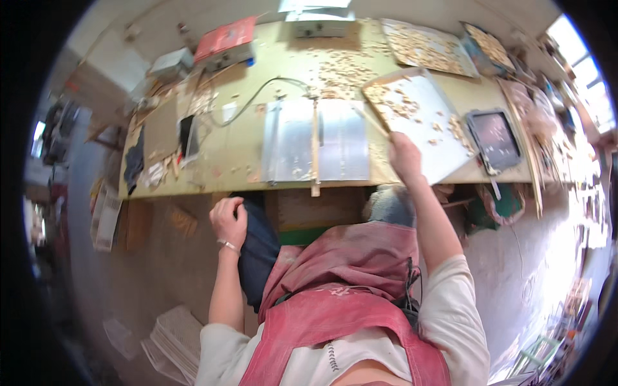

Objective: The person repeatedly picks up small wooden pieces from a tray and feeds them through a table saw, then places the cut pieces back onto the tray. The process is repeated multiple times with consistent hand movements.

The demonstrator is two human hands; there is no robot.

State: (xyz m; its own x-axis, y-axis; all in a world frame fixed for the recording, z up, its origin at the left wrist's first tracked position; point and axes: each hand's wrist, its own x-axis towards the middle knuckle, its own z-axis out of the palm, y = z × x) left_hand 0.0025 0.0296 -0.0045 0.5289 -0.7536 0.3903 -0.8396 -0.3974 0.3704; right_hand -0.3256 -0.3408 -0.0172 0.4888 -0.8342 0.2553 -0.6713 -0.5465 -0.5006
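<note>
My right hand (pixel 404 156) is closed round a thin wooden-looking stick (pixel 375 119), which points up and left over the edge of a metal plate. This silvery plate (pixel 341 141) lies at the table's near edge, with a narrow wooden strip (pixel 315 145) running along its middle and jutting past the edge. Right of my hand is a white tray (pixel 444 122) with small pale wooden pieces (pixel 402 100) on it. My left hand (pixel 228 222) rests beside my left knee, below the table edge, its fingers curled with nothing visible in them.
The yellowish table (pixel 244 141) carries scattered wooden pieces, a second loaded tray (pixel 425 45), a dark-framed tablet-like tray (pixel 494 140) and box-shaped devices (pixel 225 48) at the back. A dark cable (pixel 257 90) loops behind the plate. A green bag (pixel 496 206) hangs right, below the table.
</note>
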